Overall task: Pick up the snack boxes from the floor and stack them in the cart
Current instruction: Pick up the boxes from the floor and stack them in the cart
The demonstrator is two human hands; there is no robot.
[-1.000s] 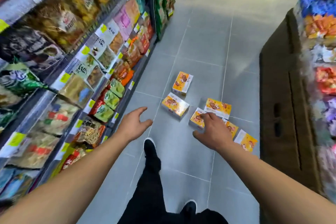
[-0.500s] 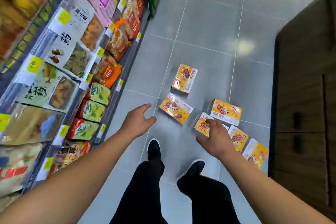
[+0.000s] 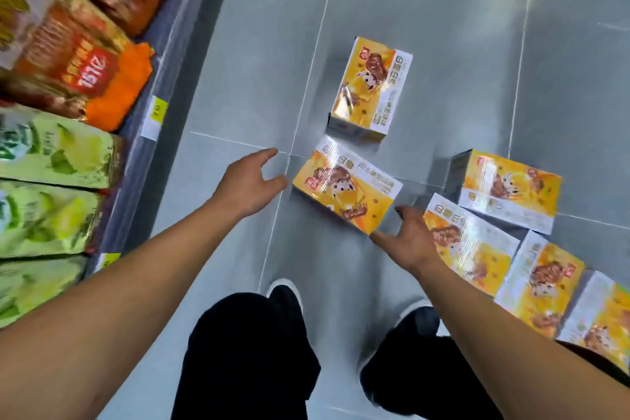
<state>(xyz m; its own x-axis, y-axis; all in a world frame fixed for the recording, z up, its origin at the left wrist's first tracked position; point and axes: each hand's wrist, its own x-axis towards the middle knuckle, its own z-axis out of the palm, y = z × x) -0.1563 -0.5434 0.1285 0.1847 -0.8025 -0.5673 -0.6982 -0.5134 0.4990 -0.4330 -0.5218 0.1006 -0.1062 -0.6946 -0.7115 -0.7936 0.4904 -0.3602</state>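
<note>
Several yellow-and-white snack boxes lie scattered on the grey tiled floor. The nearest box (image 3: pixel 347 186) lies flat between my hands. My left hand (image 3: pixel 249 181) is open just left of it, fingertips almost at its edge. My right hand (image 3: pixel 407 239) is open at its lower right corner, resting partly over a second box (image 3: pixel 474 242). Another box (image 3: pixel 370 89) lies farther ahead, one (image 3: pixel 508 189) to the right, and two more (image 3: pixel 540 280) (image 3: pixel 600 320) at the lower right. No cart is in view.
A store shelf (image 3: pixel 163 54) runs along the left, stocked with orange snack bags (image 3: pixel 85 68) and green bags (image 3: pixel 51 150). My legs and black shoes (image 3: pixel 286 300) stand on the floor (image 3: pixel 443 10) just below the boxes.
The view has dropped closer to the floor. Both hands have moved toward the nearest box; my right hand has shifted left off the second box to that box's corner.
</note>
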